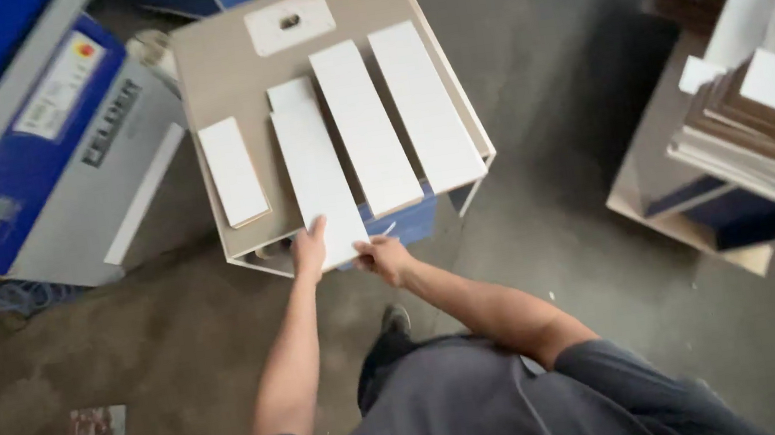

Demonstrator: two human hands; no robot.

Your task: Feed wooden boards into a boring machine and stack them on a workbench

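A long white panel (315, 172) lies on a grey board (235, 67) that tops a low cart. My left hand (309, 251) grips the panel's near end at its left corner. My right hand (383, 256) holds the same end at its right corner. Two more long white panels (364, 125) (427, 101) lie side by side to the right of it. A short white panel (233, 172) lies to its left. A small white piece with a hole (289, 21) rests at the far end of the board.
A blue and grey machine (44, 145) stands at the left. At the right is a stack of white and brown boards (770, 133) on a low cart. A small square scrap (97, 429) lies on the concrete floor at lower left.
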